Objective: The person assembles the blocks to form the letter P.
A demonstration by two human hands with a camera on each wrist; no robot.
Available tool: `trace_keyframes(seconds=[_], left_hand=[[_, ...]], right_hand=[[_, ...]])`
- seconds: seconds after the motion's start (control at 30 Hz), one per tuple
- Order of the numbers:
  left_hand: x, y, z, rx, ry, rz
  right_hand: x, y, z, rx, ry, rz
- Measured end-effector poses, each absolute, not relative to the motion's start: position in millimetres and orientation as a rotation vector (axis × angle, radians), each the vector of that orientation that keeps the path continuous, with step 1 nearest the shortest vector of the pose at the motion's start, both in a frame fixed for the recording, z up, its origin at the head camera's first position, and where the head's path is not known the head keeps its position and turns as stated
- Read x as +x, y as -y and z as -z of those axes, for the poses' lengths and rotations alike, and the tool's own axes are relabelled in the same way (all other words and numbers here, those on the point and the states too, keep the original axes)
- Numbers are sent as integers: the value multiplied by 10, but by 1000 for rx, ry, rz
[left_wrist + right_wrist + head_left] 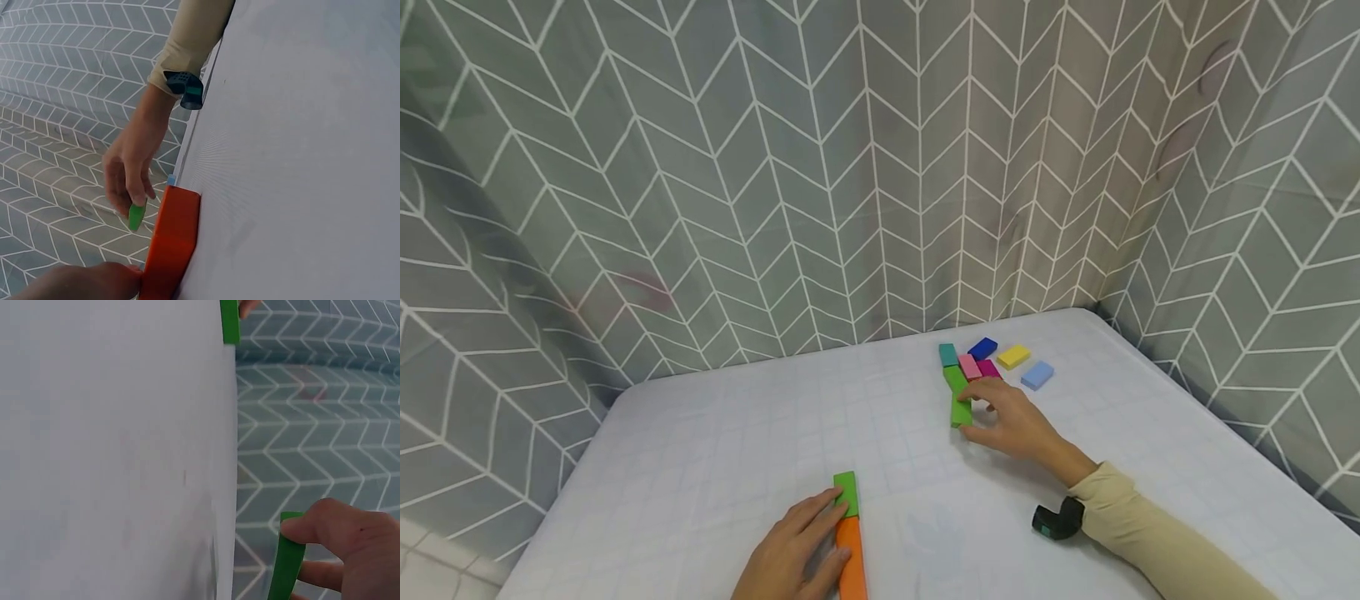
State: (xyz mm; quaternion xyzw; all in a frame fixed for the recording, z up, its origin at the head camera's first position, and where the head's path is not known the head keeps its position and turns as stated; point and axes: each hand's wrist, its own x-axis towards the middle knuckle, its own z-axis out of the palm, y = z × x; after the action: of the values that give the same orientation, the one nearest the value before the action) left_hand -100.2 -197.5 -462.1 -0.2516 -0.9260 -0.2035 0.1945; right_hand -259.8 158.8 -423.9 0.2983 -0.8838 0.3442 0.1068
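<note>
At five o'clock, our right hand (1011, 417) pinches a green block (961, 412); at six, our left hand (797, 546) rests uncurled against a green-and-orange row (852, 532), seemingly placed. The coloured blocks (989, 368) at four probably remain.

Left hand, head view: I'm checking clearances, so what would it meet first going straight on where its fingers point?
The left hand would first meet the bright green rectangular block at its fingertips, seemingly in contact, though depth is unclear; past it, white tabletop.
</note>
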Motion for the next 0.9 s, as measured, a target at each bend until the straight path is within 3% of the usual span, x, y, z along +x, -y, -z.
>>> trace_keyframes(seconds=[0.5, 0.9], left_hand=[[-996, 1977, 4581, -677, 2688, 573], [-1018, 1994, 4619, -726, 2616, 564]], right_hand=[[-2609, -681, 4151, 1173, 2595, -1067], [-2654, -141, 4292, 1390, 2567, -1103]])
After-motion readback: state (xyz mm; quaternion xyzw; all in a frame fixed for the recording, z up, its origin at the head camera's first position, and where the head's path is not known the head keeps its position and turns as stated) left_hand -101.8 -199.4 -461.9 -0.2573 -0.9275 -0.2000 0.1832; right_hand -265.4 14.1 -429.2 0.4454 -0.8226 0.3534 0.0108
